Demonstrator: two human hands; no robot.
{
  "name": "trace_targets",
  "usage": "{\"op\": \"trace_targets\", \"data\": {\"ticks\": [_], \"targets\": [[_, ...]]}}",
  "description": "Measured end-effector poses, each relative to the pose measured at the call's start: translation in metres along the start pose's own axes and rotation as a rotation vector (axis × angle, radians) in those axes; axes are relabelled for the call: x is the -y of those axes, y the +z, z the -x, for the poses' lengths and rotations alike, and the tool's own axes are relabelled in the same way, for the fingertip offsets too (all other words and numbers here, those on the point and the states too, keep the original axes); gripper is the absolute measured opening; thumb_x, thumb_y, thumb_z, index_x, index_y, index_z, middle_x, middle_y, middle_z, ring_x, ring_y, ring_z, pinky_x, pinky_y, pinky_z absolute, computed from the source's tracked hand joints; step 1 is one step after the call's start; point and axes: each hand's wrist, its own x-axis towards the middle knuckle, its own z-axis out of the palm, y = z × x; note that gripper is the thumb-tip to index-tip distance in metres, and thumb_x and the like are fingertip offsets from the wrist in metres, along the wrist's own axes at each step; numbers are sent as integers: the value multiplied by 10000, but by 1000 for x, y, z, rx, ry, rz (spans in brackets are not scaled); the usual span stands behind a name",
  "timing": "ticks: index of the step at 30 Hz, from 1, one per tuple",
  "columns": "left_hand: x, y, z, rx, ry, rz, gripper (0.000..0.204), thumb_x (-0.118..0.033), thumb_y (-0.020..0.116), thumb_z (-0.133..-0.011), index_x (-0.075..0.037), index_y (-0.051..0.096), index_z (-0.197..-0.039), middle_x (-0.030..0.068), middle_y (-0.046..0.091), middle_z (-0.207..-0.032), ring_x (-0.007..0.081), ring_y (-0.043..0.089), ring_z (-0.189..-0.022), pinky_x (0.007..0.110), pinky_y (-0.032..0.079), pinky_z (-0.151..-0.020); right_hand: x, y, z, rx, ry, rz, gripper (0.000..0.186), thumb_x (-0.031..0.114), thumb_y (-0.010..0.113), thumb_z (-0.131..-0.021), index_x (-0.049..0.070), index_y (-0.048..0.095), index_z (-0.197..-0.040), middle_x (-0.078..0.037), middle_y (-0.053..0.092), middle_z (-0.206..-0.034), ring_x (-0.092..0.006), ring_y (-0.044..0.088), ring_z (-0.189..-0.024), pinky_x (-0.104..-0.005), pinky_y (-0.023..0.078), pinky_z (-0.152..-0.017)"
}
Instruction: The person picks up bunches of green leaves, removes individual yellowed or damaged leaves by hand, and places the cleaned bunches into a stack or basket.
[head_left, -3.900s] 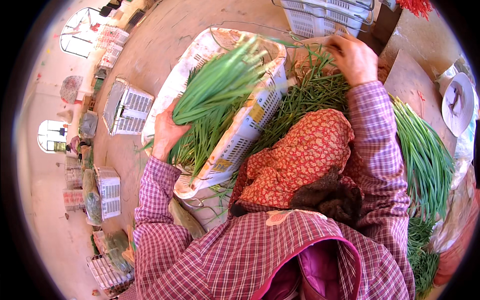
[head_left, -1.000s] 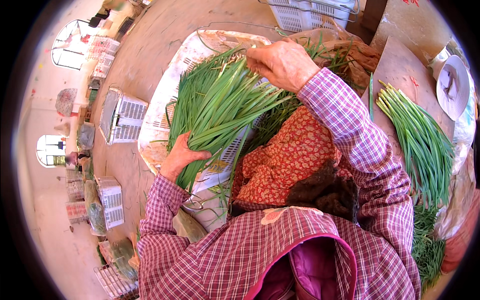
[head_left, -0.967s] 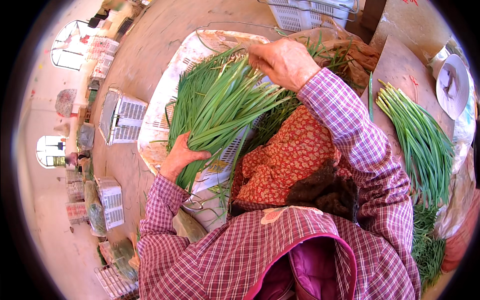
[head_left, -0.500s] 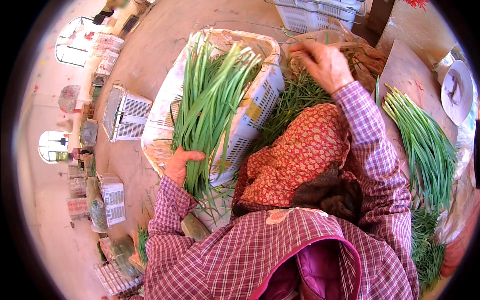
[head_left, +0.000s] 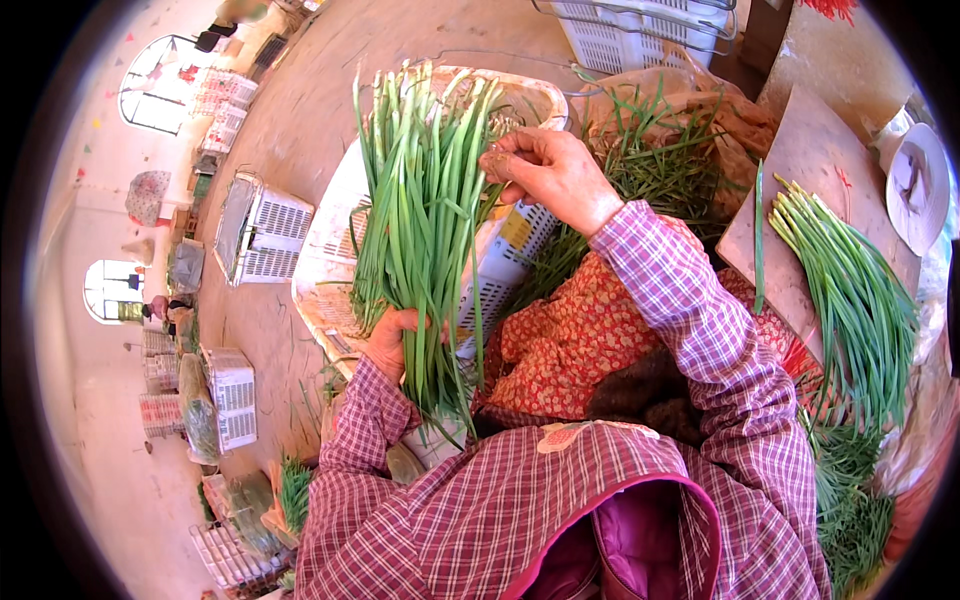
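A thick bunch of garlic chives (head_left: 415, 240), pale at the stem ends and green along the flat leaves, rests over a white plastic crate (head_left: 325, 285) in front of me. My left hand (head_left: 393, 343) is closed around its lower, leafy part, with some fingers hidden behind the leaves. At the bunch's right side, near the pale stems, my right hand (head_left: 550, 175) has its thumb and fingertips pinched together. Whatever lies between those fingertips is too small to make out. Tangled loose leaves (head_left: 655, 150) fill the space beyond my right wrist.
To the right, a board (head_left: 745, 235) bears one single leaf and lies beside another neat chive bunch (head_left: 850, 290). A pale hat (head_left: 915, 185) sits past it. Another white crate (head_left: 640, 35) stands at the top, and more crates (head_left: 270, 235) stand on the floor at left.
My right hand has come left and down from the loose leaves to the bunch's side, its fingers now pinched. The bunch in my left hand is more upright and spread.
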Motion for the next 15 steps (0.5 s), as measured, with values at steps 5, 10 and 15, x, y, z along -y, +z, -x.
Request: {"op": "trace_targets", "data": {"ticks": [5,10,15], "targets": [[12,1,-9,342,-95,144,484,-153,677,-679,92,622,-1093,179,665,-827,240,624,-641,364,512,-613,-6,-1,3,-123,-60,-56,258,212,659,-911,-11,634,-1038,-19,646,-853,-60,599,-688,-216,492,-641],[30,-8,-15,398,-63,208,438,-124,682,-684,98,631,-1058,190,660,-790,289,628,-663,379,546,-615,-4,-4,2,-53,-109,2,225,214,631,-937,17,618,-1045,-3,639,-874,-57,571,-701,-220,477,-644],[33,0,-18,534,-62,286,429,-138,718,-682,86,627,-1036,176,631,-749,268,588,-609,383,523,-656,-7,-24,-2,-224,-128,-209,278,250,594,-941,46,603,-1130,-23,656,-914,-72,599,-682,-216,477,-589]]}}
